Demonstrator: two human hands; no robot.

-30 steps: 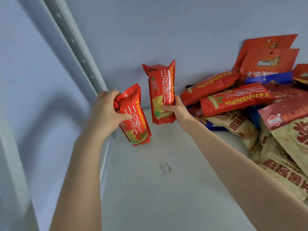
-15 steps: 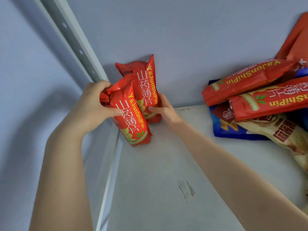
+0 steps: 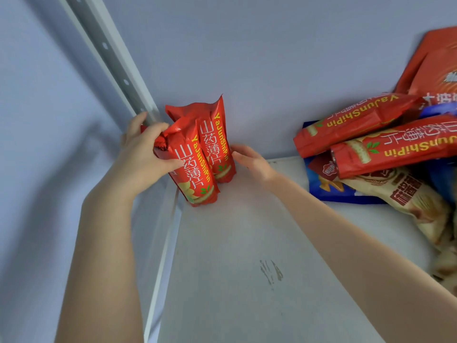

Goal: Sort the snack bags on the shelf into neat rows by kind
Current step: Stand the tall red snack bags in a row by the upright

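**Two red bags now standing in the corner**

Both red bags have come down onto the shelf point(image 3: 247, 243). The left hand point(image 3: 143, 154) pinches the front red bag point(image 3: 195, 174); the right hand point(image 3: 252, 159), spread, has released the rear red bag point(image 3: 215, 142). A row begins; the pile point(image 3: 371, 144) waits, well apart.

Left hand point(image 3: 143, 154) clenched, right hand point(image 3: 252, 162) loose

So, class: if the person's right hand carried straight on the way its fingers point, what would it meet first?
The right hand points left toward the rear red YaJunShiPin bag standing in the shelf corner. It would probably meet that bag's lower side first; whether the fingertips already touch it is unclear.
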